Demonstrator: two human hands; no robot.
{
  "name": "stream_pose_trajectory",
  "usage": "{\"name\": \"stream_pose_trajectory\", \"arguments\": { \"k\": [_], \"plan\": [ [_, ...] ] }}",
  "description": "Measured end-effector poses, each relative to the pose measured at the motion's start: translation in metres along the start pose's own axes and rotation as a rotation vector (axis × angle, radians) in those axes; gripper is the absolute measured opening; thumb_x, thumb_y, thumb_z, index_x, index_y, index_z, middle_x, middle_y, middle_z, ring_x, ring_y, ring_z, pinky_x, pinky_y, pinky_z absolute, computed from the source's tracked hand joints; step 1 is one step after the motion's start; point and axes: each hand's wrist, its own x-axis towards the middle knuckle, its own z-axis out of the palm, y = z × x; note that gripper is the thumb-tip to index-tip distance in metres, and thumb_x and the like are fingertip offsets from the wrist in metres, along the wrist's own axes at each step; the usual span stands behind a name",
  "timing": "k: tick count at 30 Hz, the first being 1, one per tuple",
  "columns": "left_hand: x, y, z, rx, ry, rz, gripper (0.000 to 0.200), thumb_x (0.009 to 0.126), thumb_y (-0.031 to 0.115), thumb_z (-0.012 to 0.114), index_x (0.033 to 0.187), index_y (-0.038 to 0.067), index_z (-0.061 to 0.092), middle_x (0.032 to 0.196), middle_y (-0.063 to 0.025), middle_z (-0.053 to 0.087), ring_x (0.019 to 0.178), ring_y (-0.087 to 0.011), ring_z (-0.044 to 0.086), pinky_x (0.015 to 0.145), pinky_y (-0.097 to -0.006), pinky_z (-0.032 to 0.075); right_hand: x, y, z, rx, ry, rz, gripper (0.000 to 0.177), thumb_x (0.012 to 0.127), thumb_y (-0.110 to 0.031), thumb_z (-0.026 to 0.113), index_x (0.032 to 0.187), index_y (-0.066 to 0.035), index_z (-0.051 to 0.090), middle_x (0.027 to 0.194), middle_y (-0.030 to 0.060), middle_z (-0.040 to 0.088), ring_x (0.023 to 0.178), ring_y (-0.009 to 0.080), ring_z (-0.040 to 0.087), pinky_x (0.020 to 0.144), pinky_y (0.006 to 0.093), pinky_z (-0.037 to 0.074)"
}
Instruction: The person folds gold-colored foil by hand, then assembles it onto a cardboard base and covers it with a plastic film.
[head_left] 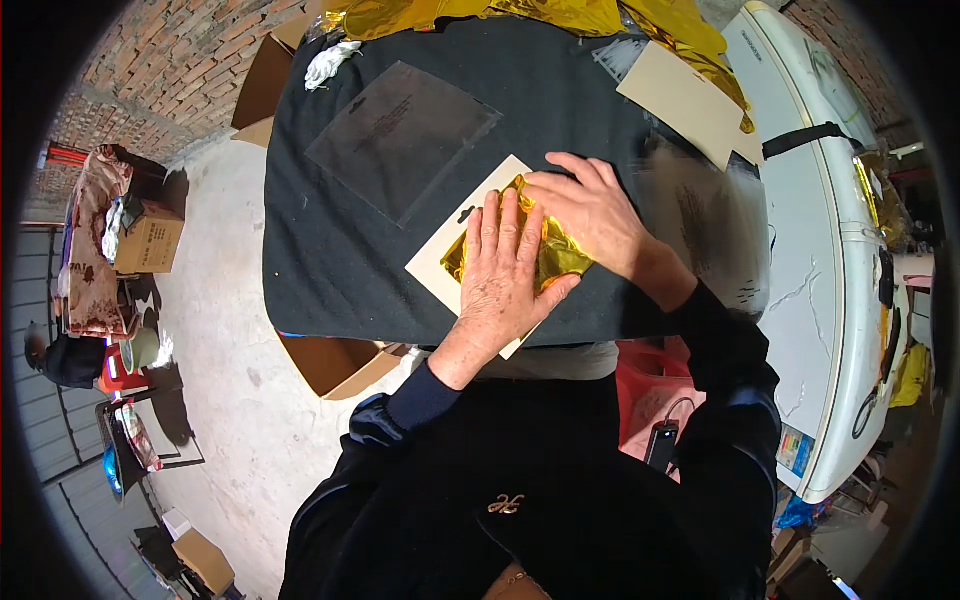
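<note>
A cream card (436, 268) with a hang hole lies on the black cloth near the table's front edge. On the card rests a folded gold foil sheet (562, 262). My left hand (500, 275) lies flat on the foil, fingers stretched out and pointing away from me. Beside it my right hand (592, 215) presses on the foil's far right part, its fingers slightly bent and spread. The two hands hide much of the foil. Up and to the left, a clear plastic bag (400, 140) with small print lies flat on the cloth.
More cream cards (690, 105) are stacked at the far right, near a pile of clear bags (705, 220). Gold foil (500, 18) covers the far edge. A crumpled white piece (330, 64) lies far left. A white freezer (800, 250) stands right of the table (340, 270).
</note>
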Motion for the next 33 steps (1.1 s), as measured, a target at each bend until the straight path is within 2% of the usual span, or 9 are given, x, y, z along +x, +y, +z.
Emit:
{"name": "stream_pose_trajectory", "arguments": {
  "k": [2, 10, 13, 16, 19, 22, 25, 26, 33],
  "plan": [
    [-0.001, -0.001, 0.002, 0.001, -0.009, -0.005, 0.099, 0.094, 0.074, 0.062, 0.16, 0.002, 0.046, 0.168, -0.031, 0.032, 0.161, -0.048, 0.021, 0.13, -0.062, 0.016, -0.01, -0.003, 0.007, 0.0, -0.083, 0.03, 0.048, 0.099, -0.024, 0.062, 0.145, -0.01, 0.064, 0.157, 0.0045, 0.054, 0.153, 0.0348, 0.038, 0.122, 0.0555, 0.029],
    [0.0, 0.0, -0.001, 0.027, -0.043, -0.021, 0.101, 0.094, 0.077, 0.06, 0.161, 0.003, 0.045, 0.168, -0.0308, 0.032, 0.161, -0.0477, 0.02, 0.13, -0.061, 0.014, -0.029, -0.003, -0.013, -0.086, -0.06, -0.005, 0.054, 0.096, -0.021, 0.063, 0.149, -0.007, 0.062, 0.158, 0.0056, 0.056, 0.152, 0.0369, 0.042, 0.123, 0.0636, 0.026],
    [-0.001, 0.0, -0.001, 0.036, -0.04, -0.02, 0.1, 0.094, 0.077, 0.06, 0.161, 0.003, 0.045, 0.168, -0.0307, 0.032, 0.161, -0.0478, 0.02, 0.13, -0.0608, 0.015, -0.039, 0.0, -0.017, -0.132, 0.001, -0.052, 0.054, 0.095, -0.02, 0.066, 0.147, -0.008, 0.063, 0.152, 0.0057, 0.061, 0.148, 0.0374, 0.047, 0.121, 0.0641, 0.028],
    [0.0, 0.0, 0.0, 0.037, -0.028, -0.017, 0.101, 0.094, 0.076, 0.06, 0.161, 0.003, 0.044, 0.168, -0.0306, 0.032, 0.161, -0.0478, 0.021, 0.13, -0.061, 0.016, -0.044, -0.012, -0.032, -0.201, -0.011, -0.023, 0.054, 0.091, -0.015, 0.07, 0.144, -0.006, 0.064, 0.14, 0.0069, 0.068, 0.143, 0.0362, 0.052, 0.12, 0.0575, 0.035],
    [-0.001, 0.0, -0.001, 0.029, -0.012, -0.013, 0.101, 0.094, 0.076, 0.061, 0.161, 0.003, 0.044, 0.168, -0.0304, 0.032, 0.161, -0.0478, 0.021, 0.13, -0.0611, 0.016, -0.067, -0.037, -0.031, 0.046, 0.073, 0.181, 0.047, 0.092, -0.007, 0.07, 0.139, -0.002, 0.066, 0.133, 0.0131, 0.069, 0.134, 0.0366, 0.059, 0.114, 0.0473, 0.044],
    [-0.001, -0.001, 0.0, 0.033, -0.004, -0.008, 0.101, 0.094, 0.077, 0.06, 0.161, 0.003, 0.044, 0.168, -0.03, 0.032, 0.161, -0.0476, 0.021, 0.13, -0.0609, 0.015, -0.088, -0.085, -0.054, 0.633, 0.04, 0.665, 0.042, 0.101, -0.003, 0.066, 0.142, 0.004, 0.06, 0.137, 0.019, 0.065, 0.13, 0.0345, 0.063, 0.111, 0.0394, 0.048],
    [-0.002, -0.003, 0.003, 0.04, -0.009, -0.007, 0.101, 0.095, 0.077, 0.057, 0.162, 0.003, 0.042, 0.169, -0.0297, 0.031, 0.161, -0.0472, 0.019, 0.131, -0.0603, 0.014, -0.108, -0.116, -0.045, 1.309, 0.21, 0.893, 0.043, 0.109, -0.008, 0.058, 0.149, 0.007, 0.05, 0.145, 0.0228, 0.059, 0.13, 0.0321, 0.064, 0.114, 0.0408, 0.048],
    [-0.002, -0.003, 0.004, 0.04, -0.012, -0.008, 0.101, 0.096, 0.078, 0.057, 0.163, 0.004, 0.042, 0.169, -0.0296, 0.031, 0.161, -0.0471, 0.019, 0.131, -0.06, 0.014, -0.113, -0.12, -0.05, 1.398, 0.181, 0.952, 0.05, 0.112, -0.014, 0.056, 0.154, 0.008, 0.042, 0.152, 0.0247, 0.053, 0.139, 0.0315, 0.058, 0.118, 0.0427, 0.045],
    [-0.003, -0.003, 0.004, -0.018, 0.021, -0.016, 0.096, 0.099, 0.075, 0.054, 0.162, 0.003, 0.043, 0.169, -0.0295, 0.033, 0.161, -0.0466, 0.02, 0.132, -0.0587, 0.013, -0.103, -0.134, -0.052, 2.01, 0.383, 1.103, 0.051, 0.112, -0.018, 0.057, 0.153, 0.01, 0.041, 0.159, 0.0309, 0.044, 0.148, 0.0399, 0.05, 0.125, 0.048, 0.039]
  ]
}}
